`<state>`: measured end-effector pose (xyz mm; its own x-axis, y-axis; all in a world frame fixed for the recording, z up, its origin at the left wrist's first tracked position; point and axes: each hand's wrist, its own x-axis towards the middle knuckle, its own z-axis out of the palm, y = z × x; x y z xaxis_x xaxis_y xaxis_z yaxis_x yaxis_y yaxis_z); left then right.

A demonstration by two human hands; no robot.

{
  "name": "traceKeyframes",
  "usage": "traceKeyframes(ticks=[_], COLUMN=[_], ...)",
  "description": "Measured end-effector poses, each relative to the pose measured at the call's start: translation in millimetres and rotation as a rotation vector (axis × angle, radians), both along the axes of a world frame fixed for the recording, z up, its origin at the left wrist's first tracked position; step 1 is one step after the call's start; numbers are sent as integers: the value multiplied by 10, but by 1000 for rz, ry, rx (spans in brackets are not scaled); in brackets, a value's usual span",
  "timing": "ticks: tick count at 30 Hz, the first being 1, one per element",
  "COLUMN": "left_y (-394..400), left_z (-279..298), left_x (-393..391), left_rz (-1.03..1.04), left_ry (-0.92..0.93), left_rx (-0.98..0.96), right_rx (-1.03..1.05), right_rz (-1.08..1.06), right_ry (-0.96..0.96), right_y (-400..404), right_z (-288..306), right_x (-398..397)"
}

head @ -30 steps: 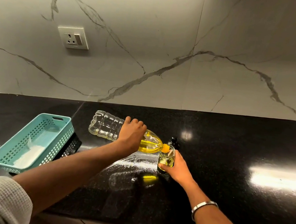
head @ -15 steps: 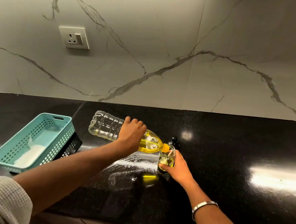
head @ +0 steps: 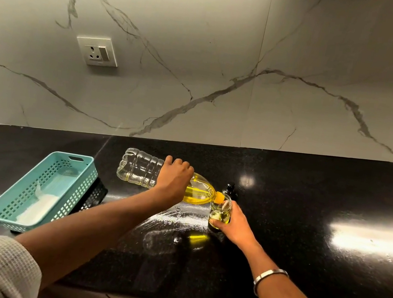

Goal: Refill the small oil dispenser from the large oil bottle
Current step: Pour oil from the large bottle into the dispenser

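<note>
Nearest in, the right hand (head: 235, 223) has its grip wrapped round the small oil dispenser (head: 220, 213), fingers curled about the glass body, pinning it upright on the black surface (head: 308, 218). A little yellow oil sits low in the glass, so by the look of it there's plenty of filling to go.

Just left of it, the left hand (head: 173, 180) clamps over the top of the large oil bottle (head: 140, 172), fingers closed round its middle. The bottle lies nearly flat, long axis running left to right, base out to the left, orange neck (head: 219, 198) dipped right onto the dispenser's open mouth. Oil pools in the shoulder end, right at the neck; the base half looks empty.

That's the relation to watch: neck over rim, touching or all but. Any more flow probably means lifting the base end higher while the right hand holds the glass square.

Just behind the dispenser, a small dark cap or pump top (head: 231, 191) stands on the surface.
</note>
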<state>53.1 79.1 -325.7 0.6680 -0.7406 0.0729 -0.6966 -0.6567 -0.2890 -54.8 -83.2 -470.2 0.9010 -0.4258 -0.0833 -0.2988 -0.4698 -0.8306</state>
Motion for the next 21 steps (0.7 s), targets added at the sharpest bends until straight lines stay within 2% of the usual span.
traceKeyframes(ticks=[21], left_y=[-24], left_z=[15], left_x=[-1], left_rz=[-6], left_ry=[-2], left_rx=[-7], right_rx=[36], right_rz=[-12], right_ry=[-48], right_y=[7], right_z=[-28], right_x=[12])
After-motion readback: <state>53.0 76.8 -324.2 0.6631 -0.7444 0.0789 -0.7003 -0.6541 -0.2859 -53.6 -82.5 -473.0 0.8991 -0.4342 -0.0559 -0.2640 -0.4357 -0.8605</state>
